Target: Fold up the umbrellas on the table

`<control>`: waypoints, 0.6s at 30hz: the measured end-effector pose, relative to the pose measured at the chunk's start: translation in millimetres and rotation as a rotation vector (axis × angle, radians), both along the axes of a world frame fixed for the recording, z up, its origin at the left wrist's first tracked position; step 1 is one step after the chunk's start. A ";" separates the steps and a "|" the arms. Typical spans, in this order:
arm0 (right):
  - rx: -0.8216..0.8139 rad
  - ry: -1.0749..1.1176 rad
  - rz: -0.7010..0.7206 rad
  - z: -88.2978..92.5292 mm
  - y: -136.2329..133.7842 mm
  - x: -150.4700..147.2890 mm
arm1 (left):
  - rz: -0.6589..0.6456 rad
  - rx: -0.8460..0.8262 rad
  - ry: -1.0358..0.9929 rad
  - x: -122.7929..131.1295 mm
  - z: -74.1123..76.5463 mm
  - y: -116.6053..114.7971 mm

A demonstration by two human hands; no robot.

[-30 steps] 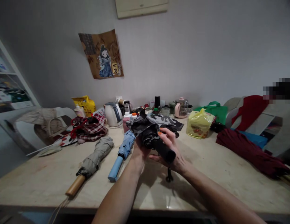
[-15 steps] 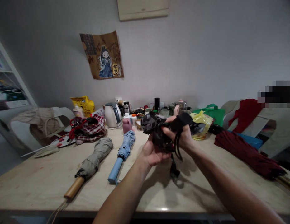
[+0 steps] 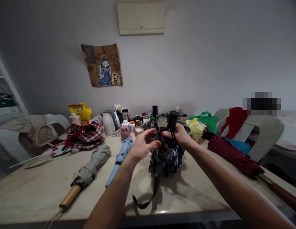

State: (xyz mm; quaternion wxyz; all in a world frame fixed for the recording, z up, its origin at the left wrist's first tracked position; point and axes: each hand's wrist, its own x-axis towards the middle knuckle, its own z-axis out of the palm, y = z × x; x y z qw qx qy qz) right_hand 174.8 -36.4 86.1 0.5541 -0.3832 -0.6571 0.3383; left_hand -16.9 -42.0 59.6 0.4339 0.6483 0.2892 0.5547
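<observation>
A folded black and grey camouflage umbrella [image 3: 167, 154] stands upright over the table [image 3: 197, 194], handle up and canopy hanging down. My right hand [image 3: 180, 135] grips it just below the black handle [image 3: 172, 120]. My left hand [image 3: 141, 146] touches the fabric at the left side, fingers curled against it. A black strap [image 3: 148, 198] dangles from the umbrella down onto the table.
A blue folding umbrella [image 3: 120, 156] and a grey umbrella with a wooden handle [image 3: 87, 173] lie at the left. A dark red umbrella [image 3: 236, 157] lies at the right. A kettle [image 3: 110, 122], bottles, a yellow bag [image 3: 196, 128] and a plaid bag [image 3: 87, 135] crowd the back.
The umbrella went from lying across my hands to standing upright with the handle on top. Both hands rose and shifted; the strap now hangs down to the table. The camera tilted up.
</observation>
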 end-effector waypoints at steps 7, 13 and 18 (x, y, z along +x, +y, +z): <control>0.074 -0.107 0.028 -0.2 -8.7 -13.0 | 0.044 0.151 0.153 44.6 -8.2 2.3; 0.186 -0.165 0.114 14.5 -23.8 16.5 | 0.075 0.190 0.035 43.8 0.4 7.9; 0.301 0.142 -0.383 3.2 -24.7 72.1 | 0.070 0.114 0.068 38.4 1.6 2.9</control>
